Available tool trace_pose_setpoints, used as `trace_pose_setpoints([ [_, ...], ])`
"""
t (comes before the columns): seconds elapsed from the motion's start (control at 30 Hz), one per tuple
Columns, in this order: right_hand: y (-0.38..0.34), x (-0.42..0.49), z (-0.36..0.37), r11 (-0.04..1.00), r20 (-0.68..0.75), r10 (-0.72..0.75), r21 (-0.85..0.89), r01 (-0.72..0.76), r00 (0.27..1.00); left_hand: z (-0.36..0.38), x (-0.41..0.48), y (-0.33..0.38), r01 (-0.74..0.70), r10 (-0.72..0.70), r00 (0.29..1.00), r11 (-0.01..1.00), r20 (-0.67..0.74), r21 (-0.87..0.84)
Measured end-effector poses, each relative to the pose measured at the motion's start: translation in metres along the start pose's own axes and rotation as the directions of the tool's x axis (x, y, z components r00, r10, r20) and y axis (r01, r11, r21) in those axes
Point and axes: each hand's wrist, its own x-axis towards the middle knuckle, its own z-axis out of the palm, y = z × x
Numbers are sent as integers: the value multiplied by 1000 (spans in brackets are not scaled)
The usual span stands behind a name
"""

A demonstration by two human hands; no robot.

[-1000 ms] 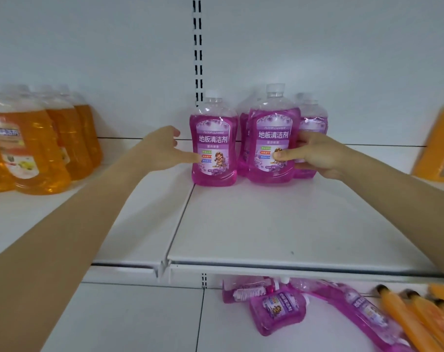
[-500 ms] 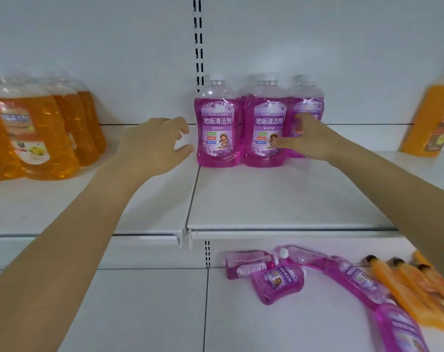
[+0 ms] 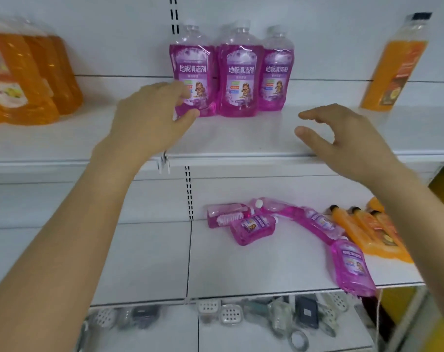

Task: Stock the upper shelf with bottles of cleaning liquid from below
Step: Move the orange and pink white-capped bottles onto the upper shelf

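Right hand (image 3: 348, 138): off the purple bottles (image 3: 238, 80), drawn back over the upper shelf's (image 3: 241, 138) front edge, fingers loose.
Left hand (image 3: 149, 123): also pulled back nearer that edge.

Setting: retail shop, as I read it. White metal shelving (image 3: 241, 138) on slotted uprights (image 3: 174, 15). Identical purple floor-cleaner bottles (image 3: 240, 72) faced forward in a row. Orange bottles (image 3: 25, 72) grouped alongside (same label repeated). Small plastic goods (image 3: 228, 313), blurred, fill the lowest tier I can see.
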Motion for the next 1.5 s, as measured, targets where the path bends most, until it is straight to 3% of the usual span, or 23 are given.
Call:
trace_pose_setpoints([
  [0.17, 10, -83, 18, 999, -214, -38, 5, 39, 976, 31, -74, 46, -172, 161, 949, 985, -270, -16],
  [0.27, 23, -147, 35, 999, -166, 21, 53, -12, 986, 58, -130, 66, -135, 105, 946, 988, -306, -77],
  [0.37, 39, -214, 53, 993, 9, 96, 75, -96, 995, 84, -191, 81, 0, -20, 987, 992, -160, -129],
  [0.47, 53, -278, 69, 969, 216, 214, 72, -235, 952, 110, -251, 89, 139, -124, 984, 984, 128, -111],
  [0.53, 60, -315, 77, 938, 375, 318, 8, -346, 871, 126, -288, 94, 207, -171, 932, 975, 321, -84],
  [0.67, 74, -372, 87, 886, 684, 412, -144, -441, 603, 151, -343, 103, 337, -270, 740, 942, 616, 8],
  [0.77, 80, -393, 88, 846, 789, 440, -205, -492, 428, 165, -360, 110, 356, -293, 579, 930, 761, 88],
  [0.83, 85, -400, 89, 831, 802, 457, -231, -505, 385, 173, -362, 112, 354, -300, 517, 928, 802, 118],
  [1.1, 112, -375, 106, 778, 754, 529, -247, -578, 390, 213, -310, 93, 349, -277, 481, 931, 832, 109],
  [1.5, 144, -264, 140, 805, 632, 535, -179, -565, 561, 288, -172, 55, 212, -169, 646, 977, 745, 37],
])
